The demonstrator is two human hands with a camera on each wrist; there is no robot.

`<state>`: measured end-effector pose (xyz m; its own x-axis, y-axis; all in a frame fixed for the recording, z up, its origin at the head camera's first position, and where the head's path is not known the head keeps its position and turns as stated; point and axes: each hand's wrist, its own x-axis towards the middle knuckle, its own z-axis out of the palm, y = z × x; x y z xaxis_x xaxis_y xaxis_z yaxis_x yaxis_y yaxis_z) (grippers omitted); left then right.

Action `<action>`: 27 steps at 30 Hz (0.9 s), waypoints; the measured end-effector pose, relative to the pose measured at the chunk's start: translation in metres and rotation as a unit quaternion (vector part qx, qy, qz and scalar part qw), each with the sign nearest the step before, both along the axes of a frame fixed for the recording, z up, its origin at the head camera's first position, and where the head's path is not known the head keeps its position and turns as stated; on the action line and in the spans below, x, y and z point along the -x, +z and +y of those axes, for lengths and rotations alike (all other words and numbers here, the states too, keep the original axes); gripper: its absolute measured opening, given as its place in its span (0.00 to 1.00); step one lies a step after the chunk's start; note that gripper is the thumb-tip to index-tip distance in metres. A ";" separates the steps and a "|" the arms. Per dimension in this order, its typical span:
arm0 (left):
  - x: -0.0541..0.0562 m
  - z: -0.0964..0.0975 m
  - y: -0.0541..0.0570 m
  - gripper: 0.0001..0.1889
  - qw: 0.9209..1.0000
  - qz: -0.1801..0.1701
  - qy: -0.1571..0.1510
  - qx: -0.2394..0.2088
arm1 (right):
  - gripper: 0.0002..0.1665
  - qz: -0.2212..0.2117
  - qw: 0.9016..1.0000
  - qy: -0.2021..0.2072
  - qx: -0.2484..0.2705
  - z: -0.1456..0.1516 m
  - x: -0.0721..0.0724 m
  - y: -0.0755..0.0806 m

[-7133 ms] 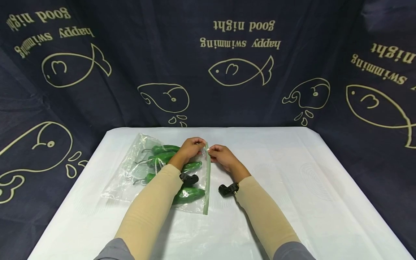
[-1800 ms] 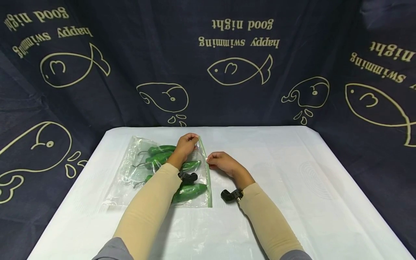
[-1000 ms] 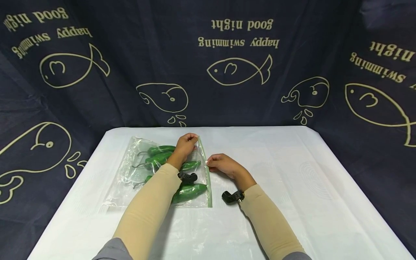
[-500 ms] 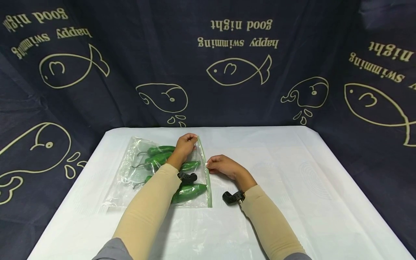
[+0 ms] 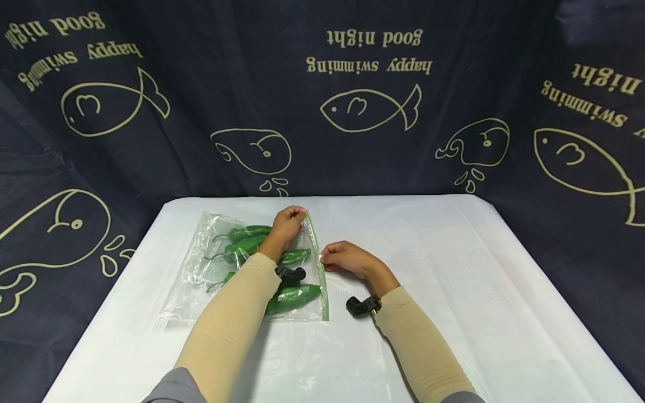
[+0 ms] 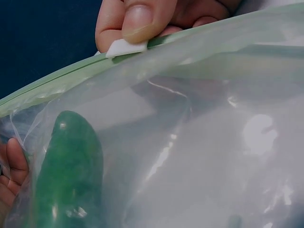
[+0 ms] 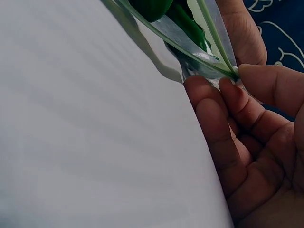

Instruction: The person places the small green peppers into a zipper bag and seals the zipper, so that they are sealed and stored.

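Observation:
A clear zip bag [image 5: 191,296] with a green mouth strip [image 5: 325,305] lies at left centre in the head view, several green peppers [image 5: 294,298] inside. My left hand [image 5: 286,228] pinches the mouth's far corner. My right hand [image 5: 347,258] pinches a small white slider [image 6: 126,48] on the strip, partway down from that corner. In the right wrist view, two green strips spread apart and meet at the slider, right by the thumb [image 7: 268,85]. My left forearm covers part of the peppers.
A white cover [image 5: 428,336] lies over the table, whose far edge meets a dark blue curtain [image 5: 282,50] printed with fish and whales. Each wrist carries a small black camera, such as the right one [image 5: 363,306].
Both hands were close together at the far corner. My right hand has moved down the green strip with the slider, slowly of late. My left hand shifted slightly left and away.

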<state>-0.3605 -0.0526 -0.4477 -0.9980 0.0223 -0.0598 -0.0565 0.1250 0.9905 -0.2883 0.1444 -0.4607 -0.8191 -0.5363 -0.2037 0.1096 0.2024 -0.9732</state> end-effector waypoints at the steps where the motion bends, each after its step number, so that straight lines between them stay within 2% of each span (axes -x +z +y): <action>1: 0.000 0.000 0.000 0.10 1.000 0.000 -0.001 0.000 | 0.05 -0.001 1.000 0.002 0.000 0.000 0.000 0.000; 27: 0.000 0.000 0.001 0.10 1.000 -0.002 0.004 -0.005 | 0.06 -0.018 0.998 0.055 -0.008 0.004 -0.004 0.002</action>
